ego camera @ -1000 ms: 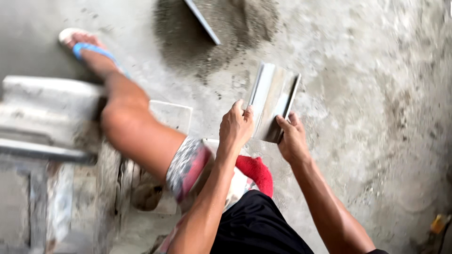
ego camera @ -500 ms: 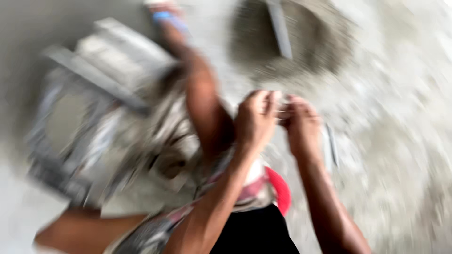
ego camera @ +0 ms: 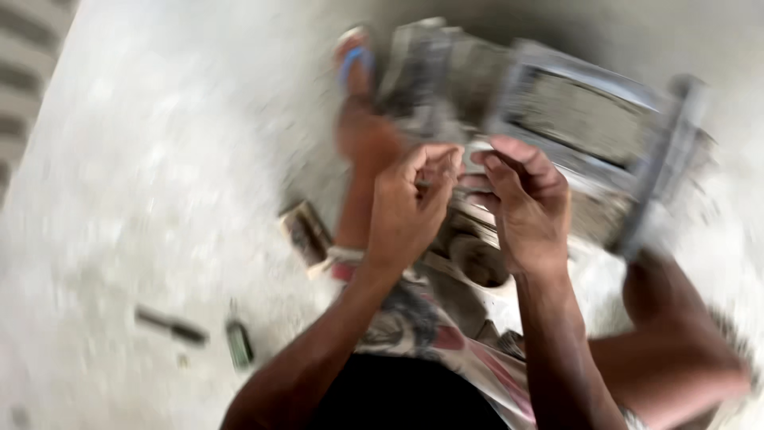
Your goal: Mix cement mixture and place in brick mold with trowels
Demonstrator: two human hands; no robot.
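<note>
Working at something small, the left hand and the right hand are meeting at chest height, just in front of a grey, cement-caked metal frame. The fingers of both hands are curling inward with the tips pressing toward each other. They seem to be pinching a pale bit between them, but blur is hiding what it is and whether it is part of the frame. This is looking like a fine fingertip step, so any next move is likely calling for a steady, small grip rather than reach.

Room is tight on the far right, where the frame's hard edges are standing close behind the knuckles. A sandalled foot is sitting far left of the frame and a bent knee is crowding the near right. To the left the concrete floor is offering more space, with a flat slab piece near the leg and two small dark objects lying nearer.
</note>
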